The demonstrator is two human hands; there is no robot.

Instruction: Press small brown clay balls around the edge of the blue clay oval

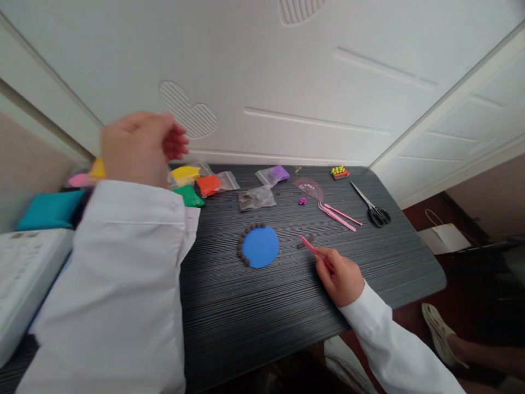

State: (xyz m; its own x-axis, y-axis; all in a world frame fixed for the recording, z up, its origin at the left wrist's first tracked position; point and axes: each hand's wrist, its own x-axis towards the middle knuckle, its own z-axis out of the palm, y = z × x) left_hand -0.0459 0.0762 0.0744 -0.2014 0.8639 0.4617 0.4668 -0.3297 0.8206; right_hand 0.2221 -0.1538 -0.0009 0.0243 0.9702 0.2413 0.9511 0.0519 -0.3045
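Note:
In the head view my right hand (338,276) grips a pink clay knife (307,243). Its tip lies over a thin strip of dark clay (305,243) on the table. Left of it, a flat blue clay disc (261,247) has several small dark brown balls (241,241) along its left and upper edge. My left hand (141,142) is raised high at the left, above the coloured bags. Its fingers curl inward but are blurred, and whether they hold anything does not show.
Clay bags stand along the back, among them orange (208,185), green (189,195), dark grey (256,198) and purple (279,174). Pink tools (338,217), a protractor (310,188), a purple lump (302,201) and scissors (371,208) lie right. A white box (28,273) stands left.

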